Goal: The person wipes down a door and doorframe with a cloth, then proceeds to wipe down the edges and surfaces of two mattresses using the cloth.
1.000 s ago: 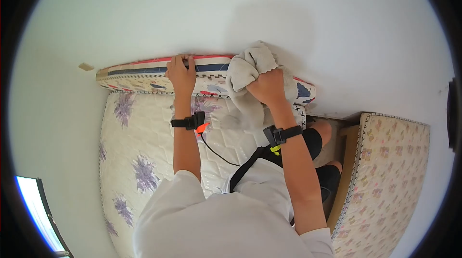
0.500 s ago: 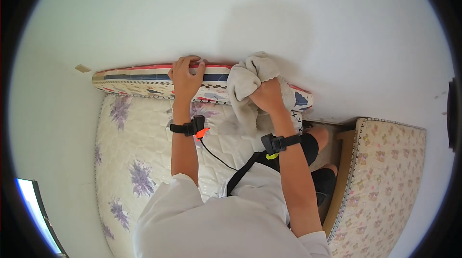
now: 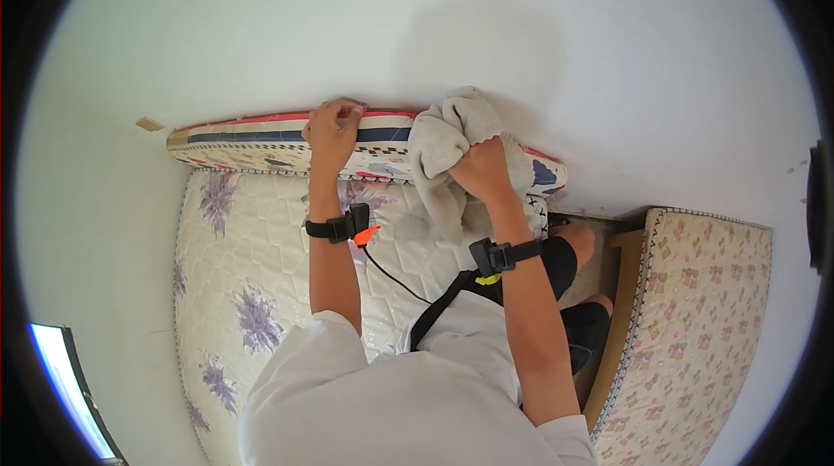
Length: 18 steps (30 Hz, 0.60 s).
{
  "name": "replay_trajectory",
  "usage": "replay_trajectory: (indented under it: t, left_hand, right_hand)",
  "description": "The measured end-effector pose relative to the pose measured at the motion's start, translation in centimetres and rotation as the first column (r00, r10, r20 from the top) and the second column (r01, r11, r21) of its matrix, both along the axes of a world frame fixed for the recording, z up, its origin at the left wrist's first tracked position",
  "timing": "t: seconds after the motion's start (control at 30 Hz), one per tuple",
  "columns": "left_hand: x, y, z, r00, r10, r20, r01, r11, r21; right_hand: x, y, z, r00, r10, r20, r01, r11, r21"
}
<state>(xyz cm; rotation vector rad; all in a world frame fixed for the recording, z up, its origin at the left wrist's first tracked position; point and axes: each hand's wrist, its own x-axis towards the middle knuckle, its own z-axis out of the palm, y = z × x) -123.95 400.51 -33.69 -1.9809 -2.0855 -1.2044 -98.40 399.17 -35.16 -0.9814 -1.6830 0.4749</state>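
Observation:
My left hand (image 3: pixel 332 134) is at the upper edge of a patterned mattress (image 3: pixel 248 153) with red, white and blue bands and checks, its fingers curled over that edge and the thumb bent in close to them. In my right hand (image 3: pixel 484 172) is a bunched grey-beige cloth (image 3: pixel 441 138), pressed against the same mattress right of the left hand. Part of the cloth hangs down over the edge. Below lies a cream quilted mattress (image 3: pixel 295 271) with purple flowers. The far side of my left fingers is hidden.
A white wall (image 3: pixel 287 32) rises directly behind the patterned mattress. To the right, another mattress (image 3: pixel 695 310) with a small bear print rests on a wooden frame (image 3: pixel 618 292). My legs are in the gap between. A lit screen (image 3: pixel 74 392) shows at lower left.
My left thumb has drawn in toward the fingers, and the left hand has shifted slightly left. The right hand stays on the cloth, which has barely moved left and upward.

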Motion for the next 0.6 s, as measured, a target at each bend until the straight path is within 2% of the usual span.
replay_trajectory:
  t: [0.1,0.2,0.3,0.4,0.47,0.6]
  left_hand:
    - [-0.4,0.6,-0.6,0.988,0.09,0.127,-0.088,0.996,-0.023]
    - [-0.4,0.4,-0.5,0.976,0.072,0.206,-0.07,0.997,-0.018]
    - [-1.5,0.4,-0.7,0.934,-0.075,0.348,0.062,0.997,0.048]
    - [-1.7,-0.5,-0.1,0.947,-0.085,0.31,0.089,0.996,0.0]
    - [-1.5,-0.5,-0.1,0.972,-0.031,0.232,0.023,0.999,0.038]
    - [-0.8,-0.2,0.2,0.998,0.053,0.046,-0.055,0.996,0.066]
  right_hand:
    - [0.1,-0.1,0.1,1.0,0.015,-0.007,-0.015,1.0,-0.01]
    - [0.0,-0.3,-0.3,0.999,0.034,0.008,-0.033,0.997,-0.075]
    - [0.0,-0.3,-0.6,1.0,-0.009,0.024,0.009,0.999,-0.041]
    - [-0.2,0.0,-1.2,0.996,-0.074,0.04,0.072,0.996,0.056]
    - [-0.2,0.3,-1.7,0.995,-0.084,0.062,0.076,0.99,0.115]
    - [-0.2,-0.2,-1.0,0.997,-0.079,0.008,0.078,0.995,0.067]
